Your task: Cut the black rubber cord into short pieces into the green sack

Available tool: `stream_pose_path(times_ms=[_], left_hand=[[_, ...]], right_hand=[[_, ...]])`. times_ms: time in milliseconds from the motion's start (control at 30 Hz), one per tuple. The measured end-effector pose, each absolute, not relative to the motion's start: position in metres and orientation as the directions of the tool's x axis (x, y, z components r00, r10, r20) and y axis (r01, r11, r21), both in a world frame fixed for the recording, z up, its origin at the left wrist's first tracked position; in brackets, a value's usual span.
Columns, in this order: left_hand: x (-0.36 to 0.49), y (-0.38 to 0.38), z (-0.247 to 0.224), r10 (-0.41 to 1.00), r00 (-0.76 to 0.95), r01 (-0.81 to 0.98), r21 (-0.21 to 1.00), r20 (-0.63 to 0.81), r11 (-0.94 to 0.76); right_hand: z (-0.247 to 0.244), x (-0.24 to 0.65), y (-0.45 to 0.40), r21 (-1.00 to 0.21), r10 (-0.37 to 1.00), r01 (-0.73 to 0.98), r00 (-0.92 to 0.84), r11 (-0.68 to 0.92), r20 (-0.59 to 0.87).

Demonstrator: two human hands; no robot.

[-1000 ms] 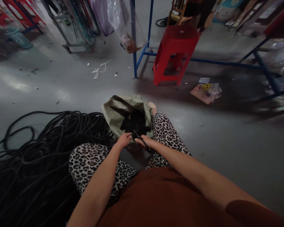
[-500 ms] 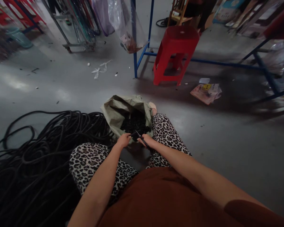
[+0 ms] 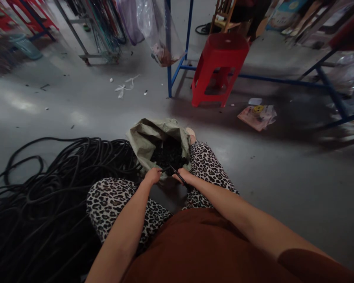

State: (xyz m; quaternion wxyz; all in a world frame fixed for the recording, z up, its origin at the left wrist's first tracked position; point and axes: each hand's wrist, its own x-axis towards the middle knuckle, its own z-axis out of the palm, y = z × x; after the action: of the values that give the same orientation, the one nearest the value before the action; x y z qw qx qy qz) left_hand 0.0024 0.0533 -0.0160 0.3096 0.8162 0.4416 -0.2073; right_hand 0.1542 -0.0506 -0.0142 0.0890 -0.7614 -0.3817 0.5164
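Observation:
My left hand (image 3: 153, 175) is closed on a black cord (image 3: 165, 169), whose short end sticks out to the right over the near rim of the sack. Scissors with dark handles (image 3: 179, 177) are in my right hand (image 3: 185, 175), their blades pointing up and left at the cord's end. Both hands are over the near edge of an open grey-green sack (image 3: 143, 137). Inside it lie many short black pieces (image 3: 168, 155). A big heap of black cord (image 3: 61, 173) covers the floor to the left of the sack.
A red stool (image 3: 221, 51) stands beyond the sack, by a blue metal frame (image 3: 169, 78) with plastic bags (image 3: 162, 39) hanging from it. A flat plastic packet (image 3: 258, 116) lies on the floor at the right. White scraps (image 3: 120, 91) lie farther back.
The scissor blades look more closed than before, and their tip has shifted slightly. My left hand has moved slightly down and left, with more cord showing beyond its fingers.

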Motion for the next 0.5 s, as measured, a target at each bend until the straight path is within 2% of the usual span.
stream_pose_path(times_ms=[133,333,500], left_hand=[[0.002,0.054,-0.014,0.629,0.489,0.871,0.312,-0.604,-0.379],[0.0,0.059,-0.019,0.714,0.459,0.882,0.368,-0.528,-0.295],[0.001,0.062,-0.019,0.754,0.453,0.869,0.427,-0.476,-0.252]], right_hand=[[-0.017,0.155,-0.05,-0.521,0.648,0.438,0.212,-0.732,-0.732],[-0.01,0.154,-0.051,-0.585,0.634,0.25,0.221,-0.772,-0.741],[0.004,0.153,-0.053,-0.601,0.639,0.229,0.16,-0.766,-0.753]])
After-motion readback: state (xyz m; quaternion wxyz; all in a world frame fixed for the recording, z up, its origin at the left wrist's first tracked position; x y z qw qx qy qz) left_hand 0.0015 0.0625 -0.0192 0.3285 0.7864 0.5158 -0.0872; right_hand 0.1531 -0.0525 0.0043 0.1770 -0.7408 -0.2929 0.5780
